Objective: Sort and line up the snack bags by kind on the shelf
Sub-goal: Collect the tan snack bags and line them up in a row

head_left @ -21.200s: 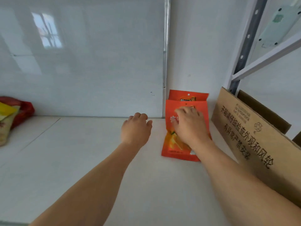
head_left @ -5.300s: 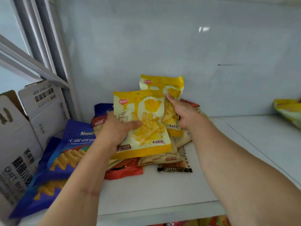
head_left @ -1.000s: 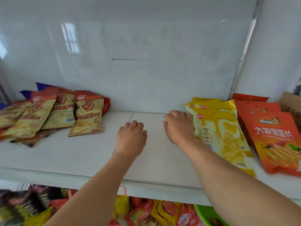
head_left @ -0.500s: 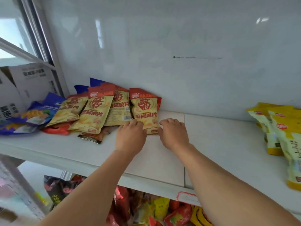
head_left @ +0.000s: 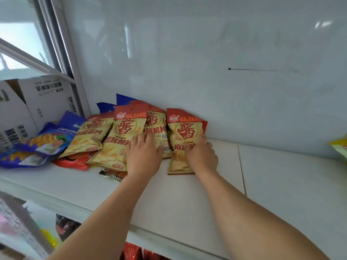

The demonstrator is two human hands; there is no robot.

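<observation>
On the white shelf (head_left: 187,199), left hand (head_left: 143,156) flat, fingers straight, on overlapping tan chip bags (head_left: 120,139); right hand (head_left: 201,156) flat on the rightmost tan bag (head_left: 183,132), against the back wall. Blue bags (head_left: 43,145) further left.

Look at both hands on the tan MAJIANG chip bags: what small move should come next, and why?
Probably curl the right hand round the rightmost bag and lift it off. That bag lies apart from the overlapping pile, so it can come free cleanly. The left hand rests flat on the pile and could steady it. Bare shelf lies to the right for a new row.
</observation>
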